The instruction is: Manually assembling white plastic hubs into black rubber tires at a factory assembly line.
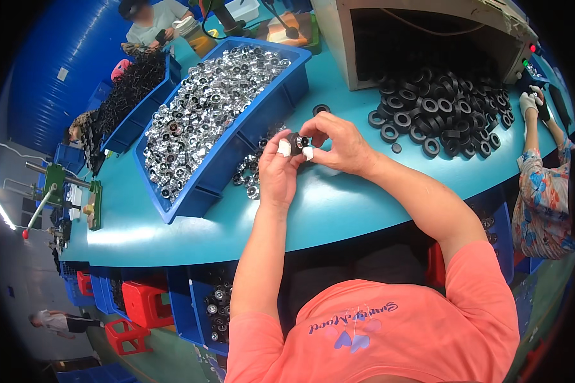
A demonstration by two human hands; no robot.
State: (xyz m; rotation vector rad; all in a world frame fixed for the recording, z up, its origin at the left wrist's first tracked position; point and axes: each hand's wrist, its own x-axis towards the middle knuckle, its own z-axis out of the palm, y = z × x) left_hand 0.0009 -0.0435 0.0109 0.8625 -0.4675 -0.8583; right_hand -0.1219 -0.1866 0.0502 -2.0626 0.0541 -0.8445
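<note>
Over the table's middle, my two hands meet at a small wheel (pixel 294 143) with a black rubber ring and a shiny silver hub. My left hand (pixel 277 173) pinches it from the left; my right hand (pixel 342 148) grips its right side with thumb and fingers. White wraps cover a digit on each hand. Part of the wheel is hidden by the fingers. Just behind and left of my left hand lie loose silver hubs (pixel 253 191). A heap of black rubber rings (pixel 430 105) spreads to the right, and one ring (pixel 321 110) lies alone beyond my right hand.
A long blue bin (pixel 241 148) full of silver hubs stands left on the turquoise table (pixel 140 237). Behind the rings is a box-like machine (pixel 342 48). Other people work at the far left and right. A green hand press (pixel 52 185) and red stools (pixel 145 304) are at left.
</note>
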